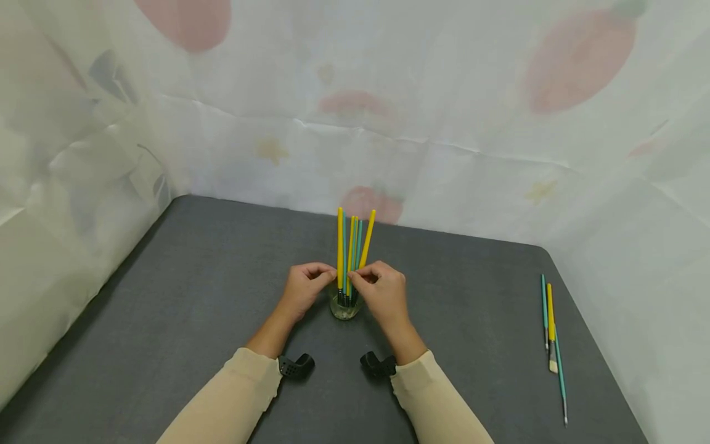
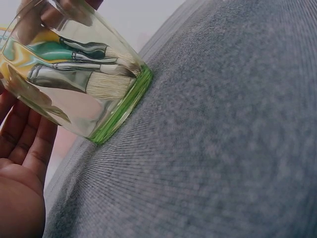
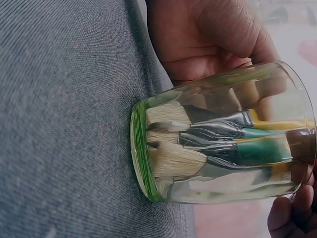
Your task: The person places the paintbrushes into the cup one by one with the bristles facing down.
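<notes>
A small clear glass point(image 1: 344, 308) with a green base stands on the grey table point(image 1: 194, 296). Several yellow and teal paintbrushes point(image 1: 349, 240) stand in it, bristles down. My left hand point(image 1: 324, 272) and right hand point(image 1: 360, 275) meet just above the rim, and their curled fingers pinch the bundle of handles from either side. The left wrist view shows the glass point(image 2: 74, 79) close up with bristles point(image 2: 106, 84) against its bottom and my left hand point(image 2: 22, 163) beside it. In the right wrist view the glass point(image 3: 223, 134) lies between my left hand point(image 3: 208, 34) and the right fingertips point(image 3: 292, 218).
Three loose brushes point(image 1: 551, 327), teal and yellow, lie near the table's right edge. White patterned cloth point(image 1: 444, 123) walls in the back and both sides. Black wrist mounts point(image 1: 296, 365) sit on both beige sleeves.
</notes>
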